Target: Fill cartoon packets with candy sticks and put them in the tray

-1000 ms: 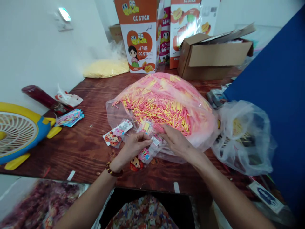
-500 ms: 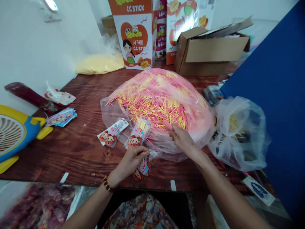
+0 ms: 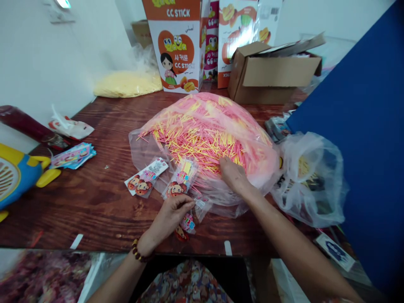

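Observation:
A large clear bag (image 3: 139, 147) lies open, heaped with thin pink and yellow sticks (image 3: 202, 145). My right hand (image 3: 233, 174) is at the front of the heap, fingers bent down among the sticks; its fingertips are hidden. My left hand (image 3: 173, 212), with a beaded bracelet at the wrist, pinches the edge of a small clear plastic packet (image 3: 202, 206). Beneath that hand lies a printed packet (image 3: 188, 223), partly covered. Just beyond it, a printed packet with sticks inside (image 3: 181, 179) rests against the bag. Another printed packet (image 3: 147, 176) lies to its left.
Cartons (image 3: 178, 50) and an open cardboard box (image 3: 277, 73) stand at the back. A tied plastic bag (image 3: 311, 181) sits right, beside a blue panel (image 3: 353, 118). Leftward are a stack of wrappers (image 3: 74, 155), a tissue pack (image 3: 71, 126) and a yellow-blue fan (image 3: 19, 176).
My right hand, which showed a pinch of pink sticks, has dipped into the heap and its fingertips are now covered. My left hand keeps its pinch. The view has shifted slightly.

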{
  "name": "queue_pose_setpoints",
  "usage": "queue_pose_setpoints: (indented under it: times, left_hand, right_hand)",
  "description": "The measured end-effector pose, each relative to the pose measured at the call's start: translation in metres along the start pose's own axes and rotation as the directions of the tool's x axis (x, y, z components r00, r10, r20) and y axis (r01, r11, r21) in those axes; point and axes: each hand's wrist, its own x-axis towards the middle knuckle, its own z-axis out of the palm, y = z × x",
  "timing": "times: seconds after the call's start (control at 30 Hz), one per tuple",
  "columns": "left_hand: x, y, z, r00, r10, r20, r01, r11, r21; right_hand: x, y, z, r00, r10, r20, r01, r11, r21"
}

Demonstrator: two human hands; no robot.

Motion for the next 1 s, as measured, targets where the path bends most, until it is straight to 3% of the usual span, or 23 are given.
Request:
queue_pose_setpoints:
  times: [0.1,0.17,0.23,0.3,0.4,0.5,0.6,0.87,0.93,1.0]
  left_hand:
    - [-0.002,0.003,-0.003,1.0,0.006,-0.014,-0.006,1.0,-0.03]
    - [-0.003,0.002,-0.006,0.999,0.002,-0.054,-0.004,0.999,-0.045]
    - [-0.004,0.001,-0.01,0.995,-0.005,-0.102,0.0,0.998,-0.057]
    - [-0.005,0.0,-0.014,0.991,-0.015,-0.133,0.006,0.998,-0.067]
    - [-0.006,0.002,-0.016,0.988,-0.029,-0.154,0.018,0.997,-0.074]
    - [-0.006,0.005,-0.016,0.987,-0.042,-0.158,0.029,0.996,-0.083]
    - [-0.007,0.007,-0.015,0.986,-0.04,-0.162,0.027,0.997,-0.079]
    - [-0.008,0.006,-0.013,0.979,-0.015,-0.202,-0.008,0.993,-0.114]
    - [-0.007,0.006,-0.012,0.975,-0.001,-0.222,-0.027,0.992,-0.123]
    - [-0.007,0.006,-0.011,0.974,0.023,-0.227,-0.052,0.991,-0.123]
  right_hand:
    - [-0.001,0.007,-0.001,0.987,0.031,-0.157,0.032,0.923,0.385]
    - [-0.011,0.006,0.002,0.986,0.043,-0.161,0.08,0.724,0.685]
    - [-0.027,-0.001,0.008,0.993,0.038,-0.111,0.077,0.507,0.859]
    - [-0.044,-0.012,0.019,0.993,0.041,-0.107,0.08,0.417,0.906]
    - [-0.061,-0.023,0.038,0.995,0.001,-0.103,0.093,0.413,0.906]
    - [-0.066,-0.025,0.05,0.996,-0.032,-0.077,0.083,0.484,0.871]
    - [-0.067,-0.024,0.051,0.995,-0.05,-0.088,0.101,0.512,0.853]
    - [-0.07,-0.029,0.055,0.993,-0.052,-0.104,0.116,0.476,0.871]
    - [-0.068,-0.03,0.055,0.997,0.012,-0.082,0.07,0.404,0.912]
    - [-0.065,-0.033,0.051,0.996,0.077,-0.048,0.029,0.233,0.972]
